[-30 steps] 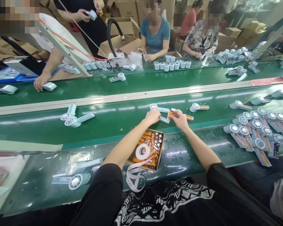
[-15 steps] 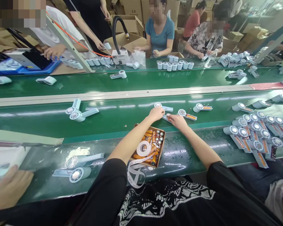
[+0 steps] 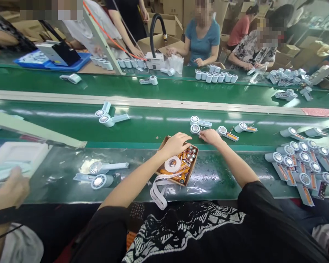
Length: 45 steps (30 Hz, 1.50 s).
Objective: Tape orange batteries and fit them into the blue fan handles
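Since the earlier frame, the left hand has moved from the fan units on the belt to the cardboard box. It is positioned above the far part of the box, fingers extended near the upright cells. The thumb is hidden; whether anything is pinched cannot be told.

The right hand is at the near fan unit, which lies on the green belt. Thumb and fingertips are pressed together on this unit, beside its round head (the hand covers most of the handle). Whether they pinch the handle or a wire cannot be told.

The rear fan unit lies just behind, handle pointing right. To the right of the hand lies a wired fan unit, an orange cell in its handle.

Inside the box, a white tape roll rests on orange cells; its loose strip hangs over the near edge.
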Each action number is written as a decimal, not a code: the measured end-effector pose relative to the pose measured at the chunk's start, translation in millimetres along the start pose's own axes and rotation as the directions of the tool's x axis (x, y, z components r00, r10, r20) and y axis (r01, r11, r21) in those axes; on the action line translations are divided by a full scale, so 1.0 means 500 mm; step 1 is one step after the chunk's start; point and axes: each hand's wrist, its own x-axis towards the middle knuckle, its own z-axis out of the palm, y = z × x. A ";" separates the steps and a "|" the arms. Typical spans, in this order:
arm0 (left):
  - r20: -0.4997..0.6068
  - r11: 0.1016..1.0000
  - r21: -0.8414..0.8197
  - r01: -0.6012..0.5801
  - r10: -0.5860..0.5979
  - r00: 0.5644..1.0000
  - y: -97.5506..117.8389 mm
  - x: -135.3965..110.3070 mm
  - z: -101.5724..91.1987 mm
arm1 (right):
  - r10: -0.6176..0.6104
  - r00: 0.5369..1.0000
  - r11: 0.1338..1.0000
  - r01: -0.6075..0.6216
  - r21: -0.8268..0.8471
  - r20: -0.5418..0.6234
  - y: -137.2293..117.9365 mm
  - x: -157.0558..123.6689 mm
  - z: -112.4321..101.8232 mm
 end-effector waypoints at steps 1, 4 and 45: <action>-0.009 0.999 0.020 -0.034 0.034 0.999 -0.001 0.014 0.006 | -0.007 1.000 1.000 0.007 -0.002 -0.016 -0.011 -0.008 -0.002; -0.031 0.988 0.118 -0.099 0.103 0.994 -0.020 0.083 0.011 | -0.038 0.991 0.998 0.043 0.035 -0.127 -0.053 -0.025 -0.011; 0.404 0.993 0.114 0.023 -0.068 0.912 -0.197 0.229 0.011 | 0.014 0.972 0.996 0.006 0.086 -0.233 -0.080 0.046 0.080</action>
